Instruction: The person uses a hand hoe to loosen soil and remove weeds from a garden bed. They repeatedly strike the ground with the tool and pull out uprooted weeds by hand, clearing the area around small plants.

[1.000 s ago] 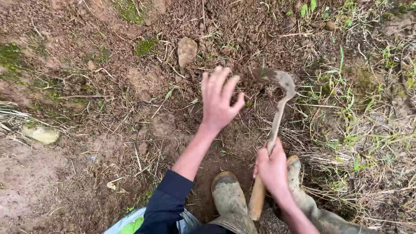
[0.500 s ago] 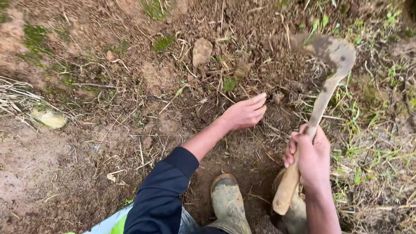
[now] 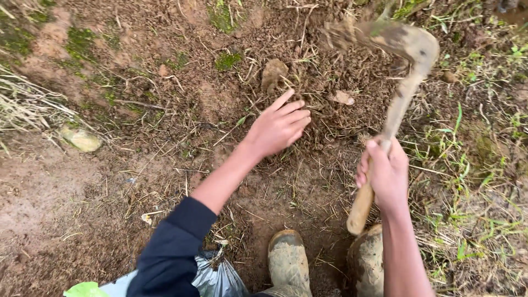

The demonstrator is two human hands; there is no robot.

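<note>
**Hoe raised over broken ground**

The reddish-brown soil, littered with dry straw and roots, filled most of the view, with green grass along its right side. Two mud-caked rubber boots stood at the bottom edge, beside a crumpled grey plastic bag. The short mud-smeared hoe with a pale wooden handle was tilted up at the right, its blade blurred above the loose clods (it was not touching the ground). The right hand had its grip clamped round the lower part of the handle. The left hand, reaching from a dark blue sleeve, lay flat with fingers together and extended, resting on or just above the soil; it held nothing. A pale flat stone lay just beyond its fingertips, and a yellowish stone sat well apart at the left.
</note>
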